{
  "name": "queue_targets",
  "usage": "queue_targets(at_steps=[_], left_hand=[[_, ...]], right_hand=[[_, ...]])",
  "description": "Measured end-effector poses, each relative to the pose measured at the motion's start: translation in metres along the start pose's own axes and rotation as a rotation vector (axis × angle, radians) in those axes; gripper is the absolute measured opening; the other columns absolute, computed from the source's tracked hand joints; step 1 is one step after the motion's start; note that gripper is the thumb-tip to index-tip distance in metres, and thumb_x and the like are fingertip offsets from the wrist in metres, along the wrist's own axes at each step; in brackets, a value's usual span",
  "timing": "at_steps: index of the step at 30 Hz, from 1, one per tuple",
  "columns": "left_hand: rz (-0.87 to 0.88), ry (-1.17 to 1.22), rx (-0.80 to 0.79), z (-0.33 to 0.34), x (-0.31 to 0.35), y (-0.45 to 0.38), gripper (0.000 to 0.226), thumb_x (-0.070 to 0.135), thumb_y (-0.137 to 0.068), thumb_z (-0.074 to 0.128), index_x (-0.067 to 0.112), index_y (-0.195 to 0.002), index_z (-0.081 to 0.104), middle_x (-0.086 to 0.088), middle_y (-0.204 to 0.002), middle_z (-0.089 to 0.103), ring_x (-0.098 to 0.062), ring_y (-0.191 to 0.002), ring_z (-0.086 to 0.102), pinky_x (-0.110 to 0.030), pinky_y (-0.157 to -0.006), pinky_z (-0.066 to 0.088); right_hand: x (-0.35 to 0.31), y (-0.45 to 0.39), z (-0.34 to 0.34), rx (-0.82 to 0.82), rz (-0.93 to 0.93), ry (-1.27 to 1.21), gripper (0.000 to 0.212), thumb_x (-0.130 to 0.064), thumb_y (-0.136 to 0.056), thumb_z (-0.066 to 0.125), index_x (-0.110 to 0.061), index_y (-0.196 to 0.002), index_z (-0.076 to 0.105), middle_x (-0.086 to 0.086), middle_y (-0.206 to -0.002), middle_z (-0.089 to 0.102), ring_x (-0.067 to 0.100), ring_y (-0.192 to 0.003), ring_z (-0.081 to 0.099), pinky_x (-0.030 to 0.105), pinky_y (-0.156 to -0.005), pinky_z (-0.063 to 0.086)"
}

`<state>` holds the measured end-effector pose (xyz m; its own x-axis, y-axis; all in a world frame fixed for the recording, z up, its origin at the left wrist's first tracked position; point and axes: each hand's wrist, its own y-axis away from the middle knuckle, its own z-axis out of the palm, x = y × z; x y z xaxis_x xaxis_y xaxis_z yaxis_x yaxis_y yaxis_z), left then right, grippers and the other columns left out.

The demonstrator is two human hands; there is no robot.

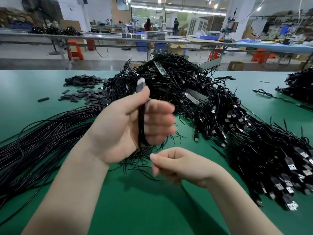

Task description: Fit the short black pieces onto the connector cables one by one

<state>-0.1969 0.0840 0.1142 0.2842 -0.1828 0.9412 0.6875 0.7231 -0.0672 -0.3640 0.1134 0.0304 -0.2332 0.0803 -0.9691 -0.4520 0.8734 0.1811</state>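
A big heap of connector cables [211,116] fills the centre and right of the green table [152,209], with the short black pieces [84,92] scattered at far left. The left hand [133,126] is curled round one cable [141,126], its plug end sticking up above the thumb. The right hand [177,165], just near of it, is loosely curled and blurred; whether it pinches anything I cannot tell. This looks like mid-fitting: next, probably, slide a piece along the held cable.
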Motion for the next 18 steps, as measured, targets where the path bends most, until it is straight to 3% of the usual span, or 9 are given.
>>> queue_targets(at_steps=[2,4,7,9,11,14,16,18], left_hand=[[-0.091,-0.205,-0.051,0.0,-0.001,0.004,0.049,0.049,-0.09,0.046,0.023,-0.055,0.067,0.003,-0.052,0.059,-0.013,-0.044,0.059,-0.019,-0.044,0.046],[-0.202,-0.475,-0.092,-0.002,-0.007,0.0,0.054,0.053,-0.093,0.042,0.025,-0.054,0.066,0.002,-0.05,0.06,-0.012,-0.039,0.056,-0.016,-0.04,0.038],[-0.349,-0.737,-0.095,-0.001,-0.022,-0.011,0.056,0.053,-0.101,0.025,0.028,-0.082,0.071,0.004,-0.073,0.075,-0.009,-0.059,0.07,-0.016,-0.052,0.047],[-0.246,-0.652,0.068,-0.001,-0.03,-0.017,0.047,0.05,-0.102,0.026,0.03,-0.102,0.068,0.006,-0.089,0.077,-0.01,-0.082,0.074,-0.027,-0.076,0.058],[-0.063,-0.367,0.227,-0.004,-0.029,-0.022,0.048,0.045,-0.103,0.03,0.022,-0.106,0.072,0.001,-0.1,0.076,-0.013,-0.096,0.072,-0.034,-0.087,0.058],[0.087,0.111,0.16,-0.001,-0.016,-0.017,0.051,0.045,-0.093,0.038,0.011,-0.113,0.069,-0.007,-0.11,0.074,-0.017,-0.104,0.07,-0.027,-0.083,0.058],[0.125,0.189,0.111,0.004,-0.012,-0.013,0.051,0.044,-0.091,0.039,0.011,-0.101,0.077,-0.005,-0.102,0.075,-0.016,-0.096,0.072,-0.025,-0.079,0.059],[0.151,0.17,0.149,0.007,-0.011,-0.011,0.052,0.042,-0.097,0.037,0.018,-0.078,0.079,0.003,-0.078,0.073,-0.012,-0.075,0.072,-0.023,-0.069,0.059]], right_hand=[[-0.001,0.002,-0.012,0.23,0.041,0.152,0.048,-0.058,-0.081,0.064,-0.024,-0.054,0.046,-0.01,-0.049,0.031,0.009,-0.045,0.025,0.023,-0.045,0.021],[-0.008,0.01,-0.024,0.408,-0.016,0.071,0.048,-0.064,-0.067,0.066,-0.023,-0.054,0.042,-0.007,-0.051,0.029,0.011,-0.047,0.022,0.027,-0.048,0.017],[-0.028,0.025,-0.034,0.446,-0.173,-0.132,0.042,-0.054,-0.081,0.061,-0.016,-0.064,0.064,-0.006,-0.054,0.026,0.01,-0.047,0.019,0.024,-0.047,0.017],[-0.039,0.033,-0.028,0.405,-0.28,-0.099,0.038,-0.042,-0.094,0.056,-0.007,-0.093,0.071,-0.007,-0.056,0.031,0.008,-0.047,0.024,0.02,-0.045,0.023],[-0.047,0.035,-0.016,0.323,-0.377,-0.098,0.027,-0.031,-0.095,0.048,-0.02,-0.102,0.072,-0.009,-0.058,0.037,0.007,-0.047,0.029,0.018,-0.046,0.029],[-0.045,0.028,0.0,0.166,-0.354,-0.12,0.028,-0.032,-0.096,0.045,-0.027,-0.086,0.07,-0.009,-0.058,0.041,0.009,-0.047,0.033,0.018,-0.047,0.032],[-0.039,0.021,0.004,0.055,-0.262,-0.15,0.031,-0.038,-0.096,0.044,-0.027,-0.082,0.07,-0.007,-0.055,0.038,0.01,-0.048,0.033,0.019,-0.049,0.032],[-0.032,0.016,0.003,0.013,-0.188,-0.148,0.035,-0.046,-0.093,0.045,-0.026,-0.08,0.07,-0.006,-0.053,0.038,0.011,-0.049,0.035,0.021,-0.052,0.035]])
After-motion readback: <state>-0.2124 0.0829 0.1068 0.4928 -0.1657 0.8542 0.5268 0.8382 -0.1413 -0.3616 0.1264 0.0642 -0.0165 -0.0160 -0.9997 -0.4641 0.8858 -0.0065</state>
